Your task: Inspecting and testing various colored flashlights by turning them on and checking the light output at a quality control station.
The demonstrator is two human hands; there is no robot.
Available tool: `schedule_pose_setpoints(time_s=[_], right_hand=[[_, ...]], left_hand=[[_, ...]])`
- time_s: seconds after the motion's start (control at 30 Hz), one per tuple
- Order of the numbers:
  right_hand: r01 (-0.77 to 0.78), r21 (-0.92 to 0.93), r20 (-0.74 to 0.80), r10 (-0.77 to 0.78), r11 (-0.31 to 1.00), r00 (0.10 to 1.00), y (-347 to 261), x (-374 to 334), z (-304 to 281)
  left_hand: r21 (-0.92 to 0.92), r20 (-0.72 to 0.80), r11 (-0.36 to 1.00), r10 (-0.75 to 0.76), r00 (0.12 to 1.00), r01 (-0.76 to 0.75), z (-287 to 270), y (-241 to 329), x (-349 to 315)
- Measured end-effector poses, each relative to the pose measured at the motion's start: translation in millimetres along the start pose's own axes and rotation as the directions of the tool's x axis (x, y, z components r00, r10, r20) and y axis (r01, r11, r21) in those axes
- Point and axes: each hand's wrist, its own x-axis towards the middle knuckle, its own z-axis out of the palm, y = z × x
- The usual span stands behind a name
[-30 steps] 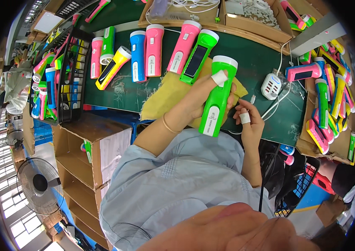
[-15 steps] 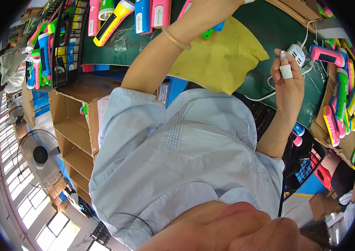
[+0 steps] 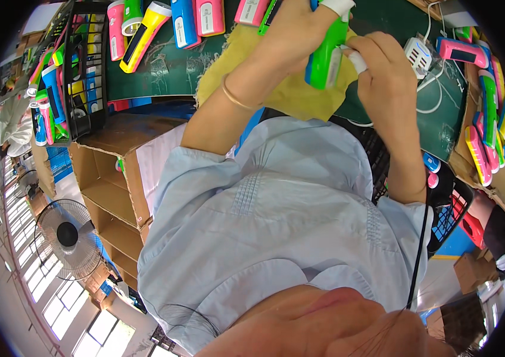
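We are looking down on a green tabletop (image 3: 139,83), with cardboard shelving (image 3: 130,128) standing below its left end. A black crate (image 3: 90,119) is holding flashlights beside the table's left end. A yellow cloth (image 3: 300,102) is lying under our hands. We are keeping a green-and-blue flashlight (image 3: 327,56) tilted over that cloth; whether it is touching the fabric, we cannot tell. Our left hand (image 3: 303,27) is grasping it from the left, its far end running past the picture's upper edge. Our right hand (image 3: 385,66) is curling its fingers just beside the flashlight's right side; we cannot tell what, if anything, it is pinching. A white charger block (image 3: 418,58) is resting right of that hand. White wraps (image 3: 357,61) are covering a digit on each hand.
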Motion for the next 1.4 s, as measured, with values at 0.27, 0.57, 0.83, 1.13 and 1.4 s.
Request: schedule_pose_setpoints(time_s=[0.27,0.57,0.83,1.13,1.4], right_hand=[[0.104,0.266,0.193,-0.158,0.958,0.968,1.9,-46.7,7.3],[0.154,0.257,0.009,-0.162,0.954,0.987,-3.0,-73.5,8.0],[-0.039,0.443,-0.069,0.077,0.895,0.995,8.2,-62.3,37.8],[-0.474,0.369,0.176,0.440,0.800,0.880,42.8,-83.2,5.8],[-0.477,0.618,0.189,0.470,0.625,0.862,13.6,-75.7,-6.6]], left_hand=[[-0.356,0.156,0.914,0.266,0.951,-0.197,1.3,6.9,-11.6],[-0.684,0.100,0.726,-0.009,0.995,0.076,5.5,-15.8,-20.0],[0.260,0.455,0.681,0.539,0.709,-0.685,4.3,-22.1,-54.6],[0.610,0.401,0.593,0.341,0.850,-0.526,-6.3,-26.1,-74.5],[0.352,0.190,0.936,-0.048,0.981,-0.023,4.0,-6.0,-59.2]])
